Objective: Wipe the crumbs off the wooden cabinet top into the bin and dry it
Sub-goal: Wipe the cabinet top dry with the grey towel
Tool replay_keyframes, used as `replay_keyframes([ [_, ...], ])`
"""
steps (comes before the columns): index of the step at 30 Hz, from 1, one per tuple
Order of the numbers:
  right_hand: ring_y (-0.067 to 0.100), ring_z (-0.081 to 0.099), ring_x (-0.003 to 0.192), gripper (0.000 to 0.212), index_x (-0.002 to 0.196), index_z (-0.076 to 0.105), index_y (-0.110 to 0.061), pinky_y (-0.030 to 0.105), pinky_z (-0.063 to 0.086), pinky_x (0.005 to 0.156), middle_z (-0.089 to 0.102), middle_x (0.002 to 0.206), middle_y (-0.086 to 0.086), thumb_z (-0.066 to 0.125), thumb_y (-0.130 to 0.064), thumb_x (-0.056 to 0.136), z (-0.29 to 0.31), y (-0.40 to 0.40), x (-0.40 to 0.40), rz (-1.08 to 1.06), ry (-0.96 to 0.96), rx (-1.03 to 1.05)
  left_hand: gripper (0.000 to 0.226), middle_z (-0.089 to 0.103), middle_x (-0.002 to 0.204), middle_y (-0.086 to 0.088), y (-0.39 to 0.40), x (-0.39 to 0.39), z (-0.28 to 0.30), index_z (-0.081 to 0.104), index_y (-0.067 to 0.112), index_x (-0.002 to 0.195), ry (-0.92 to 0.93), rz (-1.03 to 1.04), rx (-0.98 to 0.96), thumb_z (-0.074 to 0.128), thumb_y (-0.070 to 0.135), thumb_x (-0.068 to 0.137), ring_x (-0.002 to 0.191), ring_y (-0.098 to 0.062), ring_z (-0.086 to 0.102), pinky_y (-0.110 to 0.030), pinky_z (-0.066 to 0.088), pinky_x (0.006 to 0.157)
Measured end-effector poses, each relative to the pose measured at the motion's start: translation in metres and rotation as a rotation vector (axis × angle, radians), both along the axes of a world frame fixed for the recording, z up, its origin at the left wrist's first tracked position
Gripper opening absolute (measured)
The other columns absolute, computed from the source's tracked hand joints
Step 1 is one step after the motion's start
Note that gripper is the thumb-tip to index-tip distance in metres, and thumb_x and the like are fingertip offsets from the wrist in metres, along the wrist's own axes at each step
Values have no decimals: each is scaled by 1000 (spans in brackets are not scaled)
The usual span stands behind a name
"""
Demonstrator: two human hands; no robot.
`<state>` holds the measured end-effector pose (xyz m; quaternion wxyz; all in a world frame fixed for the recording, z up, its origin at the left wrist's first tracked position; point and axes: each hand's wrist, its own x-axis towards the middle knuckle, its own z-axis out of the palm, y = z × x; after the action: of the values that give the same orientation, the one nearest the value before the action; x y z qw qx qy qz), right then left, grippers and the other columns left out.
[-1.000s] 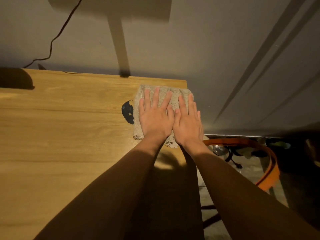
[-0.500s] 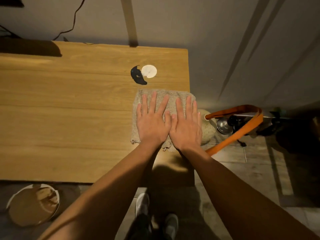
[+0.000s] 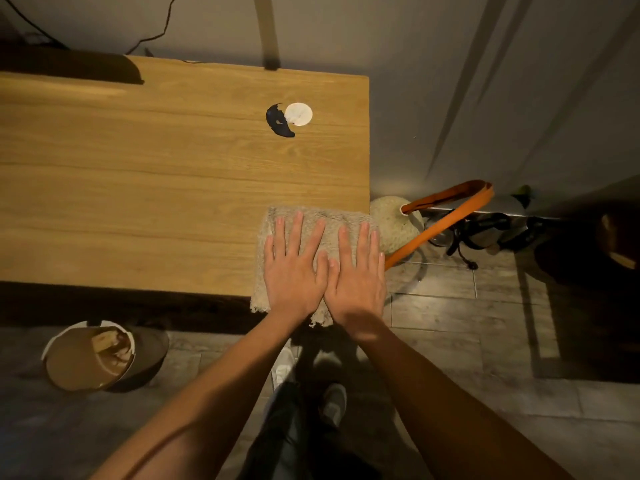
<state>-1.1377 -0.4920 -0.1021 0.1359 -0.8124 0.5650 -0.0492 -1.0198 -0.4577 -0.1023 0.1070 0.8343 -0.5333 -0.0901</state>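
Right, I have both palms flat on the towel [image 3: 313,220], the left hand [image 3: 294,275] and the right hand [image 3: 356,282] side by side with fingers straight, pressing rather than gripping. The towel sits at the near right corner of the cabinet top [image 3: 156,188], its near edge hanging over the front lip. I judge this the wiping stroke, brought to the front edge. The bin [image 3: 93,358] stands on the floor well to the left (not under the towel), so anything pushed off here would miss it. I cannot make out crumbs on the wood in this dim light. Next I would slide the towel leftward along the front edge until it is above the bin, keeping even pressure.
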Motion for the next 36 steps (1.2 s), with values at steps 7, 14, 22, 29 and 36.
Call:
replay_keyframes([
  [7, 23, -16, 156, 62, 163, 2, -27, 46, -4, 125, -12, 170, 6, 25, -44, 109, 22, 52, -27, 45, -59, 112, 60, 0, 169, 2, 50, -3, 11, 14, 41, 158, 75, -127, 46, 31, 50, 102, 155, -25, -11, -50, 6, 124],
  [14, 31, 33, 145, 45, 152, 40, -28, 43, 35, 113, 33, 159, 4, 35, -35, 108, 54, 35, -34, -10, -137, 248, 47, 40, 153, 4, 44, 20, 47, 50, 42, 141, 180, -146, 86, 47, 40, 94, 137, -26, 35, -44, 43, 98],
  [22, 32, 46, 137, 57, 152, 41, -32, 49, 47, 103, 20, 162, 0, 61, -30, 99, 67, -25, -36, -8, -30, 454, 48, 53, 134, -2, 7, 58, 66, 51, 29, 141, 233, -112, 255, 59, 17, 95, 121, -24, 51, -46, 54, 95],
  [29, 22, 55, 124, 46, 144, 55, -35, 39, 50, 92, 45, 144, -5, 64, -35, 98, 70, -11, -46, 5, -15, 388, 26, 59, 117, -5, 28, 47, 70, 64, 18, 117, 249, -47, 231, 64, 10, 92, 105, -25, 60, -43, 56, 89],
  [36, 24, 54, 123, 41, 132, 65, -36, 36, 46, 87, 57, 129, -1, 74, -29, 92, 81, 3, -50, -1, 45, 361, 25, 66, 111, -5, 50, 41, 83, 62, 15, 108, 313, -52, 350, 72, 9, 86, 103, -23, 62, -37, 53, 91],
])
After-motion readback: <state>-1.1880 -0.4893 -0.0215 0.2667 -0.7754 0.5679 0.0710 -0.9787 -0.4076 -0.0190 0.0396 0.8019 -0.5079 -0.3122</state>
